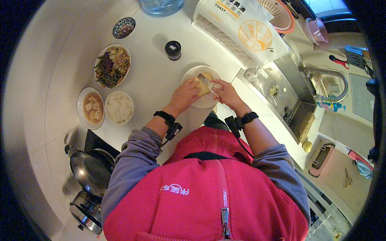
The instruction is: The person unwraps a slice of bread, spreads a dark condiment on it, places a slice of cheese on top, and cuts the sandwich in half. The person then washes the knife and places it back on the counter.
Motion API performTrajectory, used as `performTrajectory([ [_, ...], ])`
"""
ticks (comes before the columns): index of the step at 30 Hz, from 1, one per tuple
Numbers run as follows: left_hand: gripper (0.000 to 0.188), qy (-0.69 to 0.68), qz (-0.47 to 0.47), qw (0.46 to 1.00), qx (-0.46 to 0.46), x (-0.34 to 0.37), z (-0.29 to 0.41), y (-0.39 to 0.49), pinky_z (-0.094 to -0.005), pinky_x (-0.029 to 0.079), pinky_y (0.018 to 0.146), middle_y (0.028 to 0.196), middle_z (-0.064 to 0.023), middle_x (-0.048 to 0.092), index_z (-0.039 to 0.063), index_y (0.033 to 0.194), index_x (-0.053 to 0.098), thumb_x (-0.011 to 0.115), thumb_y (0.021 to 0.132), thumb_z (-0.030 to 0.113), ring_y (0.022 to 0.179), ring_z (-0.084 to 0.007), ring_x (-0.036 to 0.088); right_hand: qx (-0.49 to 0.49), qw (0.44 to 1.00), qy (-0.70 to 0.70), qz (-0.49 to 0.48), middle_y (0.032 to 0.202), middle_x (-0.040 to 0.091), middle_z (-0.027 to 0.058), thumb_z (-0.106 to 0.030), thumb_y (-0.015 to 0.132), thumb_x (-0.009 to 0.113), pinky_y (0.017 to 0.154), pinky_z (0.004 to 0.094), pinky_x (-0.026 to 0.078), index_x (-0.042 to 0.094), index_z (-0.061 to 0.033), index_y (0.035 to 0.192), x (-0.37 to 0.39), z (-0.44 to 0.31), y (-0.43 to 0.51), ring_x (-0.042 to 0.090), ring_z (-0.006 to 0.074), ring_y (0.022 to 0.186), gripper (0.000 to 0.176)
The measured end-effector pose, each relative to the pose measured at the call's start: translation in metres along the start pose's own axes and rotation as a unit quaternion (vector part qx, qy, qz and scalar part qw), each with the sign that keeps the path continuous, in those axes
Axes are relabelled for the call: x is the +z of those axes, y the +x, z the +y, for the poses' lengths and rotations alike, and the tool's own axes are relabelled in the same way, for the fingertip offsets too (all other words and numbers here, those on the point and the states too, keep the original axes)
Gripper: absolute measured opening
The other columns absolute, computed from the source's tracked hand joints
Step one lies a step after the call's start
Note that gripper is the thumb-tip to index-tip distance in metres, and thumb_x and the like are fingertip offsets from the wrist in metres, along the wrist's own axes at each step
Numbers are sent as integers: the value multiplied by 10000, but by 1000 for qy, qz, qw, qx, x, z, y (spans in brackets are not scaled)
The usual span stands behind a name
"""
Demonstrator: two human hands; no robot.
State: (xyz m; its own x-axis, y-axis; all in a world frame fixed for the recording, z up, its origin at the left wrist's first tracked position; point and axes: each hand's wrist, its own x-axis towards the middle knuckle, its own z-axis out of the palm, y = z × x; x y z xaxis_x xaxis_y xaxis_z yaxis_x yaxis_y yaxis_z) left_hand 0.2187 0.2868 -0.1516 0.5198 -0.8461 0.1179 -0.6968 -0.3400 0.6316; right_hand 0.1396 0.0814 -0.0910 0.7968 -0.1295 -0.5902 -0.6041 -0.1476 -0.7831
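Note:
A slice of bread (202,88) lies on a white plate (201,104) at the counter's near edge. My left hand (184,95) holds the slice from its left side, fingertips over its edge. In my right hand (226,94) is a small knife (213,86), gripped by its white handle. The blade points up and left over the bread, and something dark sits near its tip; I cannot tell whether that is a spread. Beyond the plate stands a small dark-lidded jar (173,50), upright and apart from both hands.
A bag of sliced bread (241,28) lies ahead right, near the steel sink (288,93). Leftward stand a plate of cooked food (112,66), a bowl of dumplings in broth (93,107), a bowl of rice (119,107) and a wok (90,170). Scissors (347,179) lie far right.

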Motion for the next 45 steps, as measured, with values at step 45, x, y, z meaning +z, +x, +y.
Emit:
performTrajectory([
  [45, 271, 23, 61, 998, 16, 14, -2, -8, -365, 467, 948, 1197, -50, 550, 77, 992, 626, 666, 772, 230, 1232, -275, 453, -168, 872, -460, 25, 718, 635, 226, -178, 856, 532, 615, 498, 514, 523, -9, 1045, 48, -17, 1, 640, 402, 691, 253],
])
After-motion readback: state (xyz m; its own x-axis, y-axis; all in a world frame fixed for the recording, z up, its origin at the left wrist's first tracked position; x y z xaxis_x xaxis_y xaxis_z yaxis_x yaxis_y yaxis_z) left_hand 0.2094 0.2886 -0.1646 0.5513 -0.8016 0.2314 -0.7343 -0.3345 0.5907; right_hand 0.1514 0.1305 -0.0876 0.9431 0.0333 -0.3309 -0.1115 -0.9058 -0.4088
